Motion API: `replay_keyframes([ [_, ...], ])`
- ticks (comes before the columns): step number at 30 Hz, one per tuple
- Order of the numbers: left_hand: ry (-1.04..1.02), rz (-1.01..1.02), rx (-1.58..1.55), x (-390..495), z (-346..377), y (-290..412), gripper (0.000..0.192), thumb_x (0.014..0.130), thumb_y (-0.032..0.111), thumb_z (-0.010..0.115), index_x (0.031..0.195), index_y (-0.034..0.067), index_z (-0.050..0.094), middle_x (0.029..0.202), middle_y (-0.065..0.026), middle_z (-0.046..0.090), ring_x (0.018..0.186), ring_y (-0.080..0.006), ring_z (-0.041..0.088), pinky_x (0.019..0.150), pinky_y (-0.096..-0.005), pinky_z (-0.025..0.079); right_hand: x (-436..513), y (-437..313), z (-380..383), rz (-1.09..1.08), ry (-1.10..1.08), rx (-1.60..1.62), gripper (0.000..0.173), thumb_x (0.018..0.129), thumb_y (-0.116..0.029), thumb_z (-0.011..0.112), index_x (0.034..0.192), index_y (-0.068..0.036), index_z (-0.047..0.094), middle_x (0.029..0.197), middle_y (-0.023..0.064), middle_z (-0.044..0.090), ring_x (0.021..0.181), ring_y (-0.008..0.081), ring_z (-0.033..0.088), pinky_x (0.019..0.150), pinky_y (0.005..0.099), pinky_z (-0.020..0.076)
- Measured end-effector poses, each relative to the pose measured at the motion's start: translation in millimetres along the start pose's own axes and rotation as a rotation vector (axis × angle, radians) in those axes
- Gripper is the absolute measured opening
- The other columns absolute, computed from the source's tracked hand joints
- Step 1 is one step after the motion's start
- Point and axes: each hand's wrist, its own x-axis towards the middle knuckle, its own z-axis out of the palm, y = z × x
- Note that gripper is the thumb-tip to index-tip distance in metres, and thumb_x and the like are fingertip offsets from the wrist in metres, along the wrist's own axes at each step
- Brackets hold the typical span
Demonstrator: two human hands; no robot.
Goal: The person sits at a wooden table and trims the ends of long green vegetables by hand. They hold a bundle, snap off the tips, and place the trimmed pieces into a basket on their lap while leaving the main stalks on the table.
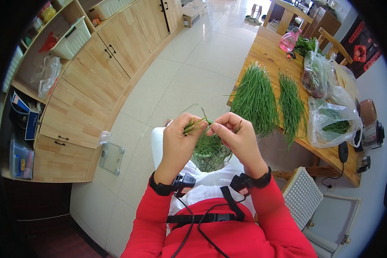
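Between the fingers of my left hand (180,137) is a small bunch of green stems (192,125), likely chives. My right hand (237,133) is beside it, thumb and forefinger pinched at a stem tip close to the left fingertips. A thin bit of stem also shows by the curled right fingers. Below both hands, between my knees, a green container (209,155) holds a tangle of green trimmings (209,143); the hands hide part of its rim. To the right, a large bundle of chives (254,100) and a narrower bundle (291,108) lie on the wooden table (261,48).
Plastic bags of greens (335,124) and a pink spray bottle (289,40) stand on the table. A stool with a dotted cover (303,190) is at my right. Wooden cabinets (93,71) line the left, with a glass scale (112,158) on the tiled floor.
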Motion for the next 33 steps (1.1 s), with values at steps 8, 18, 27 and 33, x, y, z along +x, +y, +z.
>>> replay_keyframes([
  [8, 0.061, 0.038, 0.046, 3, -1, -3, 0.015, 0.088, 0.016, 0.066, 0.086, 0.001, 0.062, 0.071, -0.0036, 0.060, 0.065, -0.0098, 0.052, 0.058, -0.0257, 0.042, 0, 3, -6, 0.019, -0.010, 0.015, 0.010, 0.088, -0.008, 0.060, 0.087, 0.002, 0.060, 0.082, 0.0064, 0.069, 0.075, 0.0049, 0.059, 0.066, 0.0187, 0.0449],
  [18, 0.263, -0.010, -0.193, 18, -16, -18, 0.012, 0.090, 0.014, 0.064, 0.087, 0.003, 0.062, 0.071, 0.0073, 0.051, 0.061, -0.0004, 0.039, 0.053, -0.0177, 0.031, -2, 3, -32, 0.029, 0.118, -0.001, 0.008, 0.090, -0.010, 0.059, 0.086, -0.003, 0.059, 0.078, 0.0049, 0.069, 0.051, -0.0014, 0.040, 0.045, 0.0161, 0.0292],
  [27, 0.100, -0.076, -0.094, 16, 5, -15, 0.013, 0.088, 0.013, 0.066, 0.087, 0.001, 0.061, 0.068, 0.0038, 0.054, 0.062, -0.0026, 0.042, 0.055, -0.0193, 0.035, -1, 6, -29, 0.077, 0.055, 0.125, 0.009, 0.091, -0.011, 0.057, 0.086, -0.004, 0.058, 0.076, 0.0070, 0.068, 0.047, -0.0009, 0.034, 0.043, 0.0155, 0.0248],
  [33, 0.077, -0.063, -0.089, 18, 14, -13, 0.017, 0.092, 0.019, 0.063, 0.086, 0.003, 0.063, 0.071, 0.0044, 0.053, 0.063, -0.0028, 0.045, 0.055, -0.0191, 0.035, 0, 7, -24, 0.084, 0.028, 0.120, 0.009, 0.092, -0.011, 0.056, 0.087, -0.004, 0.058, 0.076, 0.0072, 0.067, 0.047, -0.0010, 0.034, 0.043, 0.0151, 0.0245],
])
